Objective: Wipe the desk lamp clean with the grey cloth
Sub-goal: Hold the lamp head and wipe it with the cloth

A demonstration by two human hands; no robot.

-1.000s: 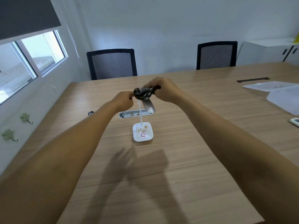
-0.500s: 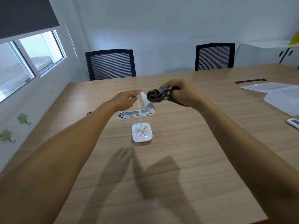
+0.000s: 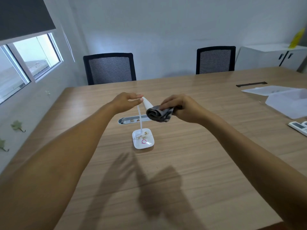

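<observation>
Pinching the lamp (image 3: 146,103) head's upper end, the left hand (image 3: 126,101) has fingertips together; the right hand (image 3: 181,107) clamps the bunched cloth (image 3: 158,114) against the head's lower end; head slants down-right, stem upright over its base on the table (image 3: 199,146).

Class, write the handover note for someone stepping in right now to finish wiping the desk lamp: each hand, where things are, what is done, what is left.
Left hand: pinching the near end of the lamp head, steadying it.
Right hand: closed on the bunched grey cloth, which is pressed around the far end of the lamp head.
Desk lamp: white, its base standing on the wooden table, thin neck rising to the head between the hands.
Done: the head is being wiped; how clean it is cannot be told.
Left: the base is covered in brownish crumbs around its red ring; the neck looks not yet wiped.
</observation>
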